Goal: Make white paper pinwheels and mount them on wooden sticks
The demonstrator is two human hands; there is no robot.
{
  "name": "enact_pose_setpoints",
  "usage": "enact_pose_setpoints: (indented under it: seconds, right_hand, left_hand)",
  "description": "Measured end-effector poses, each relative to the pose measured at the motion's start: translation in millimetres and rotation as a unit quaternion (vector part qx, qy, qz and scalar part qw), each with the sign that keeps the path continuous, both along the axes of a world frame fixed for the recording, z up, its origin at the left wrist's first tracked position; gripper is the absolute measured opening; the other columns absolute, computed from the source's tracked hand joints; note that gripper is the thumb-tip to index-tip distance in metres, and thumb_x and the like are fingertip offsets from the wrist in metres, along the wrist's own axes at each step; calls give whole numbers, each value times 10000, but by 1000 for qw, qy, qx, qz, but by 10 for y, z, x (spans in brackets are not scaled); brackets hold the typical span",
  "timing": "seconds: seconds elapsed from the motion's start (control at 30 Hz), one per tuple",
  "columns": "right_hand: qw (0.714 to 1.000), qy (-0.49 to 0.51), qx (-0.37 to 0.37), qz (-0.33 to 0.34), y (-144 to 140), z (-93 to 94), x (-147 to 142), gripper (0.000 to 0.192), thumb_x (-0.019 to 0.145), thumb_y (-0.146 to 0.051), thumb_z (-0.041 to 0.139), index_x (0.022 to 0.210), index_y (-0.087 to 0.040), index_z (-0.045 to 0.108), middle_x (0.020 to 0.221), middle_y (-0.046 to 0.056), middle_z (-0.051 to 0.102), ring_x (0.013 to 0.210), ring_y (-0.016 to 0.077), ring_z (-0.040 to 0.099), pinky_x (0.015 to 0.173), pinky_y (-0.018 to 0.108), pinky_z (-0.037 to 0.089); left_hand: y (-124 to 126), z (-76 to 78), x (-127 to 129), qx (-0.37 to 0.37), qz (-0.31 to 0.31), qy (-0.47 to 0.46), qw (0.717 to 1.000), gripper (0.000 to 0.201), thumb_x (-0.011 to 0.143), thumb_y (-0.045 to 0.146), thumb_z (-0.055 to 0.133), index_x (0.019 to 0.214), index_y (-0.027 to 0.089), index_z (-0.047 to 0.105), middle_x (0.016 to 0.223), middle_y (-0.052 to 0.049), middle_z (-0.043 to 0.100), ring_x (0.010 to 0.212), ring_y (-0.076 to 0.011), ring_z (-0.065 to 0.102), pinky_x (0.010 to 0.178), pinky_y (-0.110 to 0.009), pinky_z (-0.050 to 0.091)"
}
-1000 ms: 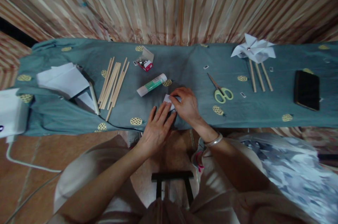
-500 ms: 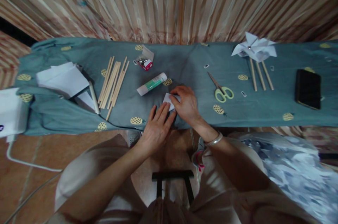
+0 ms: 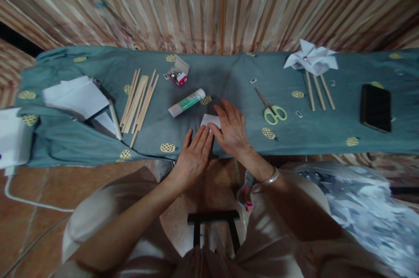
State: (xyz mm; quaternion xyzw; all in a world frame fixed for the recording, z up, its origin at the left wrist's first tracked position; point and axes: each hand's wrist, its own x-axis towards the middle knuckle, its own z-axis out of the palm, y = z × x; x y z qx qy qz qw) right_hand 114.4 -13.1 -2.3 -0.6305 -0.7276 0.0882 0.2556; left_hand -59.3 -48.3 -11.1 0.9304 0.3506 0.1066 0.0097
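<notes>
A small piece of white paper [image 3: 210, 119] lies near the front edge of the cloth-covered table, partly covered by my fingers. My left hand [image 3: 194, 155] lies flat with fingers extended, its fingertips pressing on the paper's near edge. With its fingers spread, my right hand [image 3: 231, 130] rests on the right side of the paper, thumb against it. Just beyond the paper lies a glue stick [image 3: 187, 102] with a green and white label. Scissors [image 3: 271, 107] with pale green handles lie to the right of my right hand.
Several wooden sticks [image 3: 139, 103] lie left of the glue stick, beside white paper sheets [image 3: 77, 97] and a white pen-like tool [image 3: 115, 119] with a cord. An open small box [image 3: 178, 70] holds metal pins. Paper pinwheels [image 3: 310, 57] on sticks and a black phone [image 3: 376, 108] lie right.
My right hand has uncurled and spread its fingers, shifting slightly on the paper. My left hand stays at the paper's near edge. The whole view has shifted a little.
</notes>
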Motion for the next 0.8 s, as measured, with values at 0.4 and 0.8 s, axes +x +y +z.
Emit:
enact_pose_setpoints:
  seconds: [0.4, 0.8]
  right_hand:
    - [999, -20, -2, -49, -56, -92, 234, 610, 964, -532, 441, 1419, -126, 454, 1515, 244, 419, 1422, 370, 361, 1116, 570, 302]
    - [996, -18, -13, -90, -19, -164, 546, 524, 979, -421, 440, 1417, -132, 461, 1519, 250, 397, 1430, 381, 348, 1105, 610, 309]
  left_hand:
    - [17, 48, 11, 10, -3, 19, 1000, 540, 918, 140, 484, 1425, -30, 407, 1514, -294, 404, 1447, -391, 352, 1145, -622, 327]
    - [21, 183, -285, 8, -12, -42, 999, 355, 958, 157, 481, 1282, 56, 585, 1383, -202, 597, 1339, -292, 530, 1158, -549, 376]
